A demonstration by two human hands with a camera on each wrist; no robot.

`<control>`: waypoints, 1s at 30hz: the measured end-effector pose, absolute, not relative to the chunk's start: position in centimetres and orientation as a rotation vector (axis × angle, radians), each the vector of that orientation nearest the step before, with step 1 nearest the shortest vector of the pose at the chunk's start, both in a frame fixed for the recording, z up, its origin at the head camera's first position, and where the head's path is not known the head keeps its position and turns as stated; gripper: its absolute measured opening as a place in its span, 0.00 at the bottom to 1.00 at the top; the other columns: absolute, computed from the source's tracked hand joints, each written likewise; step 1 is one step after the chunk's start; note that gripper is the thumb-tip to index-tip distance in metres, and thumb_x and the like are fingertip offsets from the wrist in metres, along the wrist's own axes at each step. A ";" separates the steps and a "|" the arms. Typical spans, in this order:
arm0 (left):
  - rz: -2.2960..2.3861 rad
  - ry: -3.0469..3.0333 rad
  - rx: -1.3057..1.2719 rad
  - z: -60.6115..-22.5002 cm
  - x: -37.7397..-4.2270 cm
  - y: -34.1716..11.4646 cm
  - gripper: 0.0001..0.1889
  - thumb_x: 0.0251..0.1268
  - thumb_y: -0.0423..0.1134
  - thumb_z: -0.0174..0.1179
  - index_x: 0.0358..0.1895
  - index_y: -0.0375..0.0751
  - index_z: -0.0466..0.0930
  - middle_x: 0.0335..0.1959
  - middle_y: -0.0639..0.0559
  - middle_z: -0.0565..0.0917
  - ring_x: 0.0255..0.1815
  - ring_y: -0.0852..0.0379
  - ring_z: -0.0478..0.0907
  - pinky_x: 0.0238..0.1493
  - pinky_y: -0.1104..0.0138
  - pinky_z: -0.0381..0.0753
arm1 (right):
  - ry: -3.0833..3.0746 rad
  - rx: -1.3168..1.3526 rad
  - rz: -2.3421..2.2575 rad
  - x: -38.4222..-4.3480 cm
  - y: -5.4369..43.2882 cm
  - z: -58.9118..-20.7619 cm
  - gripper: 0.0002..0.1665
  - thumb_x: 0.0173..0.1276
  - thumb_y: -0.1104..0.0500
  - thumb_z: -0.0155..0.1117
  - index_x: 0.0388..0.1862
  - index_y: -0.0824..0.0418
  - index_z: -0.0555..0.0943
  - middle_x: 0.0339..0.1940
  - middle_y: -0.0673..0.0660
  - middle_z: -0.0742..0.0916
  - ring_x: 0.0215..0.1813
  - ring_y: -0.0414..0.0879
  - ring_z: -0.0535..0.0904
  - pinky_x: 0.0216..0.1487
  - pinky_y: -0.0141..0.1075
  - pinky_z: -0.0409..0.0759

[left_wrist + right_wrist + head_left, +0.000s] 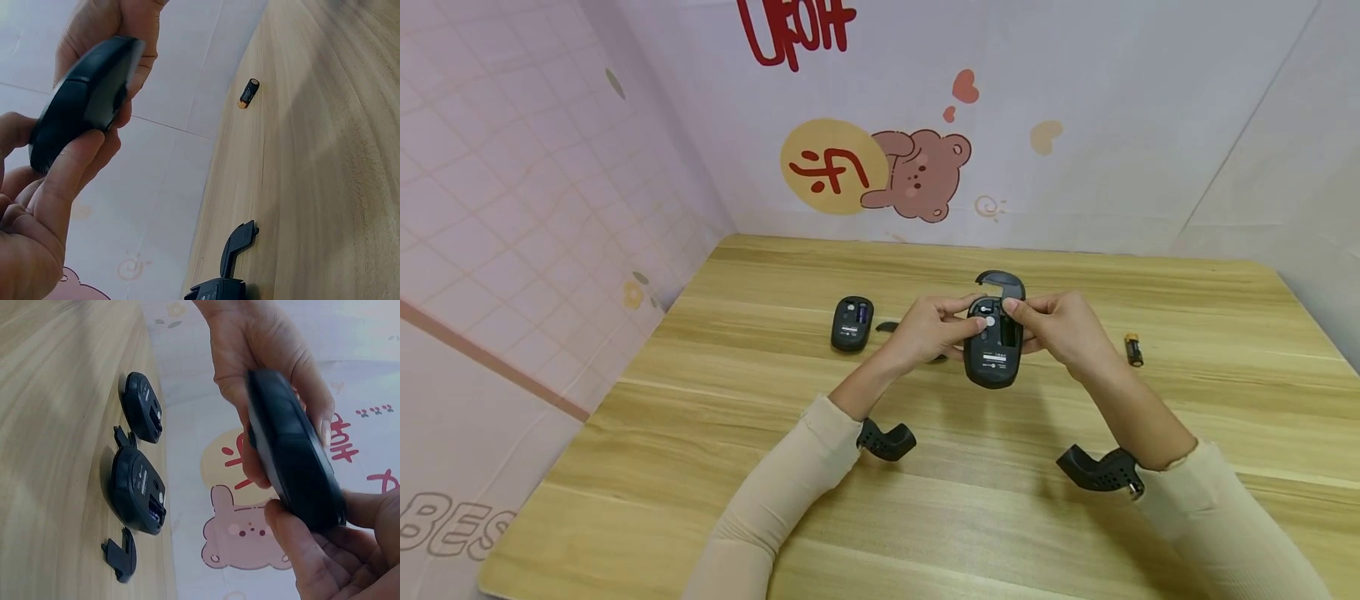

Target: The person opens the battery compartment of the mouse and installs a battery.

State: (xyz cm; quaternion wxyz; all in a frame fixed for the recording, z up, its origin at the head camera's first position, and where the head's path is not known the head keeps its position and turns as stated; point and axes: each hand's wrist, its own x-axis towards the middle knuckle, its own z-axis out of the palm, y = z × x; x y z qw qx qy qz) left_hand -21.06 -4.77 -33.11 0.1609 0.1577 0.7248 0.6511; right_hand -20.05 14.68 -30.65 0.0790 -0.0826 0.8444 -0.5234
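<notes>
My left hand [931, 332] and right hand [1060, 329] both grip a black computer mouse [992, 367], held underside up above the table. The left thumb presses near its middle while the fingers go behind it. A dark, empty-looking battery slot shows on the mouse's right side. Jutting past its top end is a curved black battery cover [1011, 286], with the right thumb at its lower part; whether it is attached cannot be told. The right fingers lie behind the mouse, partly hidden.
On the wooden table [925, 517], a mouse [852, 327] lies underside up at left, battery visible. Another mouse [137, 487] lies near it, mostly hidden from the head view by my left hand. Loose covers [122, 557] lie beside them. A battery [1133, 350] rests at right.
</notes>
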 end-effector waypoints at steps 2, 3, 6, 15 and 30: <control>1.851 2.064 0.458 -33.2 -21.0 -4.7 0.24 0.64 0.33 0.58 0.63 0.41 0.69 0.39 0.37 0.83 0.35 0.51 0.83 0.34 0.58 0.84 | 2.543 -0.239 -1.570 -20.1 14.7 -30.7 0.28 0.71 0.51 0.53 0.46 0.79 0.78 0.38 0.67 0.83 0.24 0.42 0.83 0.32 0.33 0.84; 1.848 2.063 0.459 -33.2 -21.0 -4.7 0.23 0.64 0.33 0.58 0.63 0.42 0.69 0.39 0.37 0.83 0.35 0.51 0.83 0.33 0.58 0.84 | 2.557 -0.237 -1.566 -20.1 14.7 -30.8 0.28 0.71 0.51 0.53 0.46 0.80 0.78 0.38 0.67 0.83 0.24 0.42 0.83 0.31 0.32 0.84; 1.845 2.068 0.464 -33.3 -20.9 -4.7 0.24 0.64 0.33 0.58 0.63 0.42 0.69 0.40 0.38 0.83 0.36 0.52 0.83 0.32 0.60 0.85 | 2.571 -0.244 -1.573 -20.1 14.7 -30.9 0.27 0.71 0.52 0.53 0.45 0.80 0.78 0.39 0.69 0.83 0.24 0.42 0.83 0.31 0.32 0.84; 1.844 2.071 0.473 -33.4 -20.8 -4.8 0.25 0.64 0.33 0.58 0.65 0.40 0.68 0.40 0.39 0.83 0.36 0.53 0.83 0.33 0.59 0.85 | 2.592 -0.215 -1.642 -19.9 14.4 -31.1 0.27 0.70 0.52 0.55 0.45 0.79 0.79 0.42 0.72 0.82 0.26 0.40 0.83 0.32 0.32 0.83; 1.809 2.070 0.410 -31.7 -19.6 -4.7 0.24 0.65 0.30 0.56 0.64 0.37 0.66 0.41 0.34 0.82 0.36 0.47 0.83 0.38 0.51 0.82 | 2.781 0.011 -1.709 -19.8 14.2 -31.5 0.33 0.55 0.39 0.67 0.41 0.70 0.83 0.46 0.63 0.83 0.51 0.50 0.74 0.51 0.44 0.73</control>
